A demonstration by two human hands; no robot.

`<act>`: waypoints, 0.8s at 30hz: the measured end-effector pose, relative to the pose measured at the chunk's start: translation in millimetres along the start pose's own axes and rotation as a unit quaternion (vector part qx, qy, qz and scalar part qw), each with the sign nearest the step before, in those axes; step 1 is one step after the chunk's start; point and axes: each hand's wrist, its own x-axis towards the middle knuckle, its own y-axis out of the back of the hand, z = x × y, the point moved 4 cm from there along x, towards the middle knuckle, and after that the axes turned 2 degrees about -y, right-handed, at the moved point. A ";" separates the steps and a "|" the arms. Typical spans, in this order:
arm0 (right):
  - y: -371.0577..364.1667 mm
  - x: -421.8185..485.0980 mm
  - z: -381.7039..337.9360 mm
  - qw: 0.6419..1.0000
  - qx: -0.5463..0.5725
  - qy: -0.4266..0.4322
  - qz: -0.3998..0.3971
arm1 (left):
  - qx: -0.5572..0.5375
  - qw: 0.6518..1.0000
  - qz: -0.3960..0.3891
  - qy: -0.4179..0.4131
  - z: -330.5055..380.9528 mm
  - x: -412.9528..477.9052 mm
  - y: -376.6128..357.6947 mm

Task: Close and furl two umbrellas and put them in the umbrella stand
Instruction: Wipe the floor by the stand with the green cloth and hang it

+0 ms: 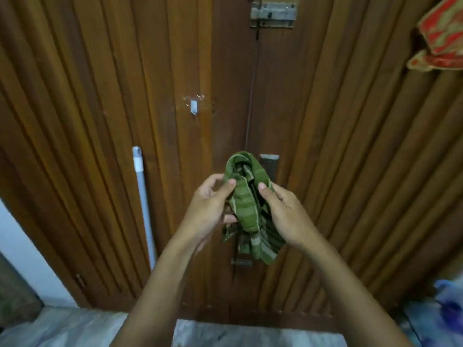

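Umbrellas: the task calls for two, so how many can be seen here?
1. The green striped umbrella is held before the wooden door, gripped by the left hand and the right hand. A second may be out of frame.

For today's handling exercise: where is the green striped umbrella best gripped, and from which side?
Grip the umbrella at its bunched middle, from both sides, as the left hand and right hand do: the folds gather there, while its lower edges hang loose.

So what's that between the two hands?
An umbrella, green and striped, its cloth bunched up. The left hand and the right hand each grip one side of it. The head view shows this.
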 end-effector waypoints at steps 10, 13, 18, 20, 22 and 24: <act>151.3 -177.0 65.6 0.983 0.077 -0.114 0.124 | -0.008 0.973 -0.172 0.156 -74.3 -87.6 -209.4; 213.9 -240.3 101.4 0.972 0.072 -0.150 0.166 | 0.030 0.945 -0.257 0.201 -104.4 -117.7 -286.6; 318.1 -332.6 150.3 0.953 0.066 -0.198 0.220 | 0.158 0.936 -0.284 0.133 -152.6 -149.2 -393.4; 356.2 -362.7 168.2 0.948 0.059 -0.213 0.229 | 0.194 0.941 -0.265 0.076 -180.9 -160.9 -422.4; 387.2 -383.6 187.2 0.937 0.063 -0.226 0.259 | 0.211 0.918 -0.315 0.114 -218.7 -176.3 -449.2; 408.1 -398.0 211.3 0.922 0.086 -0.253 0.281 | 0.185 0.893 -0.360 0.195 -255.5 -192.1 -471.0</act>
